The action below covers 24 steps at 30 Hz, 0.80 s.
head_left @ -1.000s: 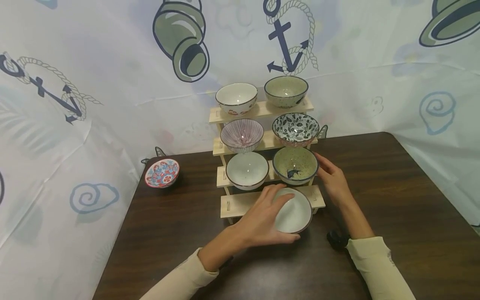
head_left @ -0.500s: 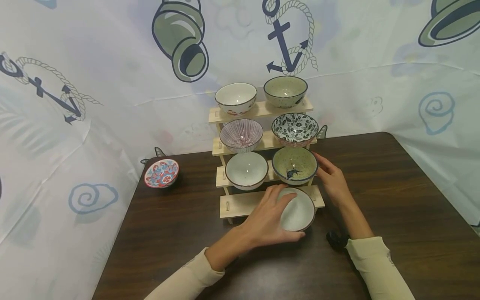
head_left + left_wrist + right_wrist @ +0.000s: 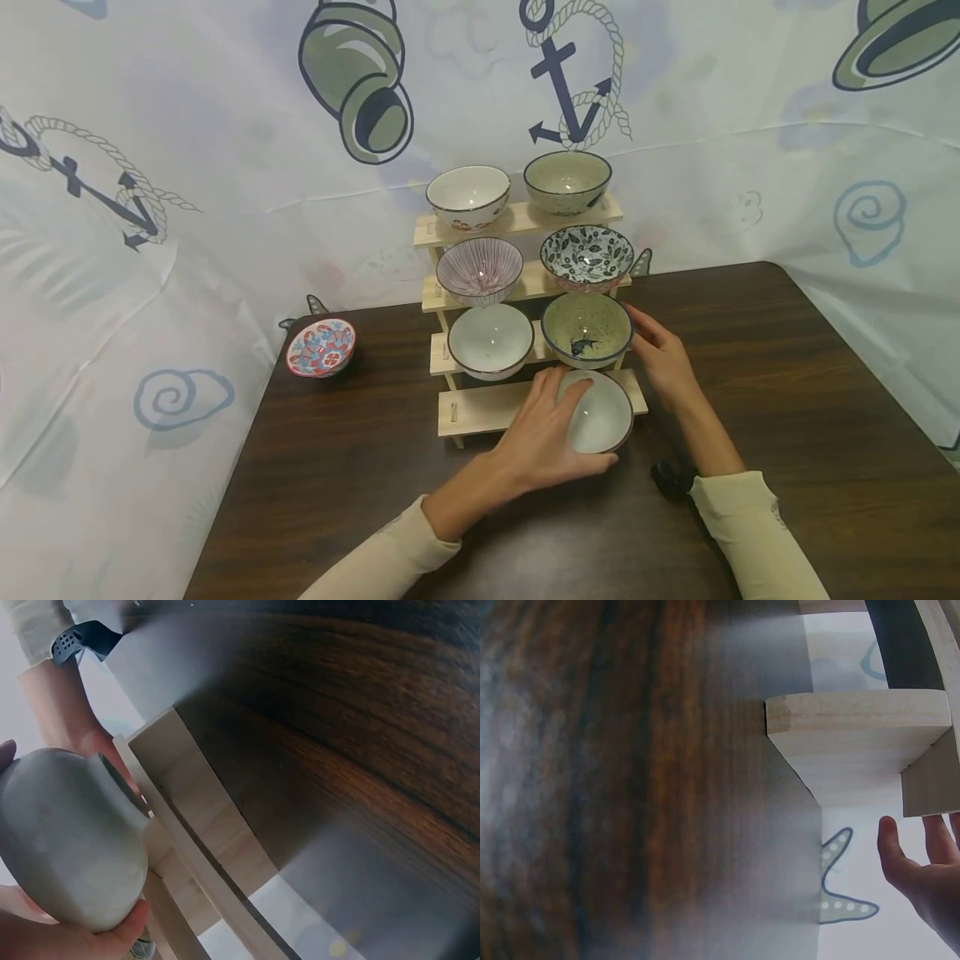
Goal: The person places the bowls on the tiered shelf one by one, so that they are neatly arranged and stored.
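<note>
My left hand [image 3: 534, 440] grips a white bowl [image 3: 604, 417] with a dark rim by its left side, thumb at the front and fingers behind. The bowl is tilted toward me over the right end of the lowest shelf [image 3: 480, 410]. In the left wrist view the outside of this bowl [image 3: 71, 836] is pale, and its foot is close to the wooden edge. My right hand [image 3: 666, 367] is at the right end of the shelf above, beside a green bowl [image 3: 587, 329] with a dark fish motif. In the right wrist view its fingertips touch the shelf end [image 3: 930, 784].
Several bowls stand on the upper steps of the wooden stand, among them a white bowl [image 3: 491, 340], a striped bowl [image 3: 480, 268] and a leaf-patterned bowl [image 3: 587, 254]. A red-and-blue patterned bowl [image 3: 321, 347] sits at the back left of the dark table [image 3: 337, 467]. A printed cloth hangs behind.
My left hand has moved the white bowl slightly right and back, farther over the right part of the lowest shelf. The right hand has stayed beside the green bowl.
</note>
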### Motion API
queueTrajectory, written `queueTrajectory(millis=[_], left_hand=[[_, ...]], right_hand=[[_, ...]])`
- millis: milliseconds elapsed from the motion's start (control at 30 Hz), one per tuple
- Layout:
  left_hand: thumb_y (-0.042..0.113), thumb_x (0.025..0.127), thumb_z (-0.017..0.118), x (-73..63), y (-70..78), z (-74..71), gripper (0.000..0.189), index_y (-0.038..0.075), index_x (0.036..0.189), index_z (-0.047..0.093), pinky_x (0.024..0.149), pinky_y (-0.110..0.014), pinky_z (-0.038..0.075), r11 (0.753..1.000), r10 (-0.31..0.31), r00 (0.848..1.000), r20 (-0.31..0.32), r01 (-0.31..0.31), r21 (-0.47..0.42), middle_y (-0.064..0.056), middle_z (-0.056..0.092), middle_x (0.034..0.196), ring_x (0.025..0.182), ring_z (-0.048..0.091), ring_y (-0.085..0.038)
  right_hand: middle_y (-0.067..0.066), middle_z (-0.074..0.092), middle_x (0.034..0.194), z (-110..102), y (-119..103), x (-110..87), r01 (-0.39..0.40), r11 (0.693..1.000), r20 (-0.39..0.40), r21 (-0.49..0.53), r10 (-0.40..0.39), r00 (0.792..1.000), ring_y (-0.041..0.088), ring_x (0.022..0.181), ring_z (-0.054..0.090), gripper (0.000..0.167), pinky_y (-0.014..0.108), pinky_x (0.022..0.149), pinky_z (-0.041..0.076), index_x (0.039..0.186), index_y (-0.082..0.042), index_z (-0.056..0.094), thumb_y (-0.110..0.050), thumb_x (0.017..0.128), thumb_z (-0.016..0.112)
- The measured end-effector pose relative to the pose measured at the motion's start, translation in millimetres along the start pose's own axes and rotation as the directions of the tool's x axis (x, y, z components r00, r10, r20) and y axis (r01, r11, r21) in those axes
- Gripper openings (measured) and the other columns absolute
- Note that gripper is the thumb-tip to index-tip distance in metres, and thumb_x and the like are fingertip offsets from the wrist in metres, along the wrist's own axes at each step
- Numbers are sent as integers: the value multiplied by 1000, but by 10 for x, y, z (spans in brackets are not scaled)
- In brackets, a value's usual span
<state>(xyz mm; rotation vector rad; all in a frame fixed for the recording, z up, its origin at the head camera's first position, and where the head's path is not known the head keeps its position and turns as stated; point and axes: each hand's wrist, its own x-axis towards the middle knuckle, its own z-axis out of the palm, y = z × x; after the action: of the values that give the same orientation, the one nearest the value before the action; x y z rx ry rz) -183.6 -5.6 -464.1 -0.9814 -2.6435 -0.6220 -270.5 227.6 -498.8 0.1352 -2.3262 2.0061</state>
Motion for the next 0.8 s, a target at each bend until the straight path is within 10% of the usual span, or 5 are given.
queueTrajectory(millis=[800], left_hand=[[66, 65, 90, 122, 194, 284, 79, 16, 109, 49, 85, -28, 52, 972, -233, 958, -165, 224, -73, -5, 43, 114, 102, 48, -16]], right_hand=[[7, 45, 163, -9, -46, -9, -16, 999, -9, -40, 15, 1000, 29, 147, 46, 58, 25, 108, 48, 159, -18, 43, -38, 107, 57]])
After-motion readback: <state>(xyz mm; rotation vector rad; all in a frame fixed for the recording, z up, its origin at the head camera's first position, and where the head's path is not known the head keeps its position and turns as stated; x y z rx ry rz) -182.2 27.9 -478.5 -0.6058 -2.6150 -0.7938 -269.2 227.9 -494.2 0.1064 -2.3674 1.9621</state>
